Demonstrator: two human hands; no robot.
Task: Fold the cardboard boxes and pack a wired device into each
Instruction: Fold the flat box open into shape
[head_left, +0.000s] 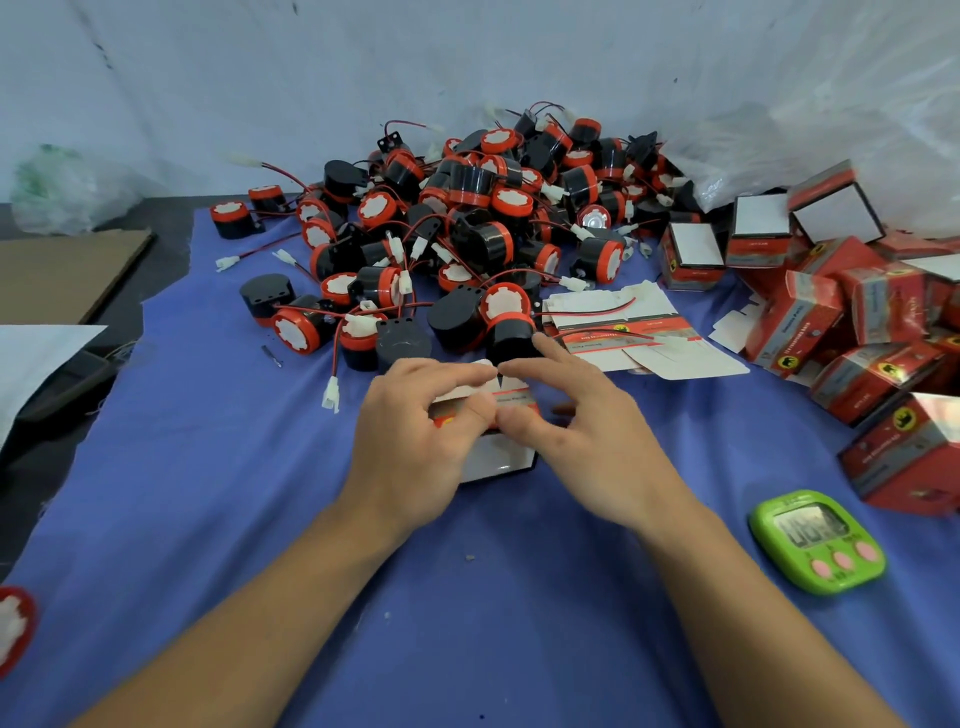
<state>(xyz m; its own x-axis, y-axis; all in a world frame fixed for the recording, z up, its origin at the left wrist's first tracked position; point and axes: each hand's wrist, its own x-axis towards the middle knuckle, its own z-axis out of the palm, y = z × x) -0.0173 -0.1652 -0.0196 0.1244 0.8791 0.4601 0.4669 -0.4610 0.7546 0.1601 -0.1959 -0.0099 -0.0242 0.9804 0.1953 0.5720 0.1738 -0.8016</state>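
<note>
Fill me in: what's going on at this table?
A person is folding a red-and-white cardboard box on the blue cloth: the left hand grips it, the right hand pinches its top flap. Unpacked wired devices are piled behind, flat box blanks beside them, folded boxes heaped at right.

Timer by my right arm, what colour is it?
The timer is bright green with three pink buttons, seen in the head view.
</note>
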